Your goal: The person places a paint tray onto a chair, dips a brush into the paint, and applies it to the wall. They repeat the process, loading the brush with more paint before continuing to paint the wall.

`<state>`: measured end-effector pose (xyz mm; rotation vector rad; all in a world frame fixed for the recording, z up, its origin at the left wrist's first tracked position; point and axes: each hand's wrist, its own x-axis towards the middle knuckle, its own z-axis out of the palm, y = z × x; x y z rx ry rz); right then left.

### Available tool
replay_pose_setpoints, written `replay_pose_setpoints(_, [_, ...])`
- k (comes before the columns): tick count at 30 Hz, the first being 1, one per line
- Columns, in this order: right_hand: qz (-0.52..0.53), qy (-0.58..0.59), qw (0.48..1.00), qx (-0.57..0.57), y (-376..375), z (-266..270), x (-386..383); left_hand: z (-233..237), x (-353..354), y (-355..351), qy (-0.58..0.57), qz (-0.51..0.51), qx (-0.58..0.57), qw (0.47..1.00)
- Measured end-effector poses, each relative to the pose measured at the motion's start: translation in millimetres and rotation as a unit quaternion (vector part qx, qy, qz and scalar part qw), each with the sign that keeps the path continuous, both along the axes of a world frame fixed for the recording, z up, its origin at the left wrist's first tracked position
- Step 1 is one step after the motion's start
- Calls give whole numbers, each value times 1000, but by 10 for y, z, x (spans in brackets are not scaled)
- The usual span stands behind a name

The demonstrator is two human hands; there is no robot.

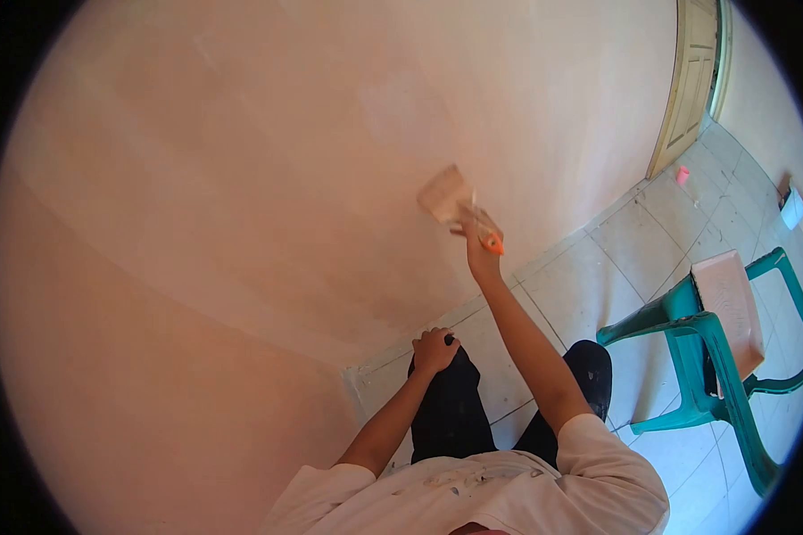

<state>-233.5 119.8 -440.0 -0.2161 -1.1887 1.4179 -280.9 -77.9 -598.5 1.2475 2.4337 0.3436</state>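
My right hand is raised and gripped around the orange handle of a wide paintbrush. The brush's pale bristles press flat against the pinkish wall. My left hand rests with curled fingers on my left knee, on black trousers; it seems to hold nothing. I am crouched close to the wall, in a white paint-flecked shirt.
A green plastic chair stands on the tiled floor to my right, with a pink-stained paint tray on its seat. A cream door is at the far right. A small pink object and a white container lie on the floor.
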Motion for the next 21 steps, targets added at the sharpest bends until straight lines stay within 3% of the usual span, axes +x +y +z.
replay_pose_setpoints(2, [-23,-82,992,-91,-64,-377,34,13,-34,31,2,5,4,1000])
replay_pose_setpoints(6, [-20,-66,983,-170,-141,-782,66,-24,3,-31,11,5,1,1000])
replay_pose_setpoints(9, [-38,-24,985,-166,-209,-478,-104,-14,23,-6,10,2,9,1000])
replay_pose_setpoints(12, [-12,-1,992,-130,-241,206,-113,66,80,-28,11,-3,13,1000])
replay_pose_setpoints(14, [4,79,996,-40,-342,593,-8,89,91,-25,7,-3,14,1000])
replay_pose_setpoints(18, [3,70,998,5,-340,378,-48,69,82,-73,7,-6,29,1000])
replay_pose_setpoints(20, [-30,-60,994,-87,-346,-65,-109,48,81,-103,6,-5,30,1000])
replay_pose_setpoints(21, [-28,-59,994,-87,-371,-269,-100,7,66,-131,11,-2,35,999])
